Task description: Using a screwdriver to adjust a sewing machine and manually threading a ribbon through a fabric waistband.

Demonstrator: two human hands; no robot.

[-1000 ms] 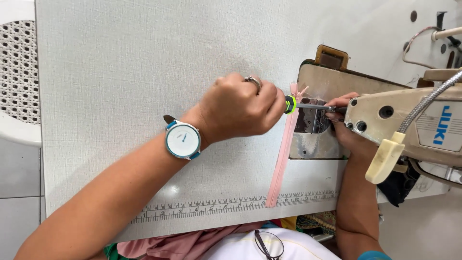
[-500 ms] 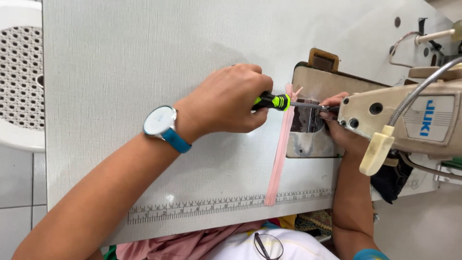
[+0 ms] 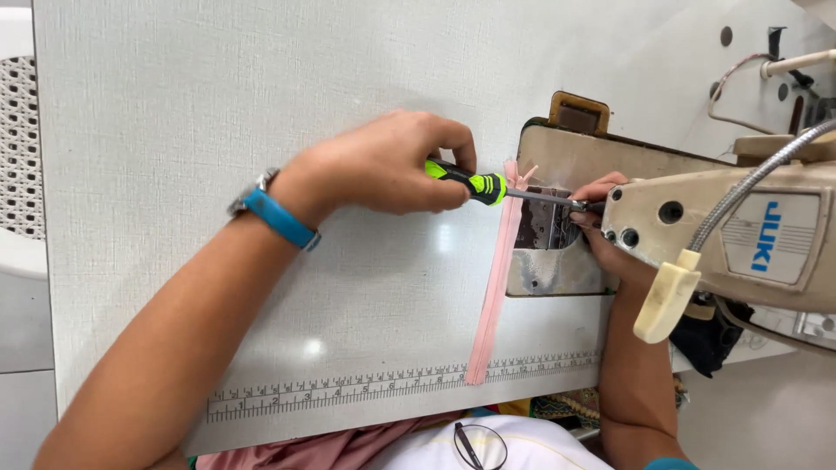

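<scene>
Left hand (image 3: pixel 383 165) grips black-and-green-handled screwdriver (image 3: pixel 466 180), metal tip at presser-foot area under cream sewing machine head (image 3: pixel 723 239). Right hand (image 3: pixel 601 218) pinches there, fingers closed on small part, partly hidden. Pink zipper tape (image 3: pixel 492 287) lies on white surface (image 3: pixel 218 113), unsewn. Adjustment judged underway, not finished.

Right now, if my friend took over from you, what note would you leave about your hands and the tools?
Left hand grips the black screwdriver with the bright green handle; its metal tip sits at the needle area of the cream sewing machine.
Right hand reaches under the machine head, fingers by the tip.
The pale pink zipper strip lies flat across the white table.
The screwdriver is in place at the machine; the zipper lies untouched.
</scene>
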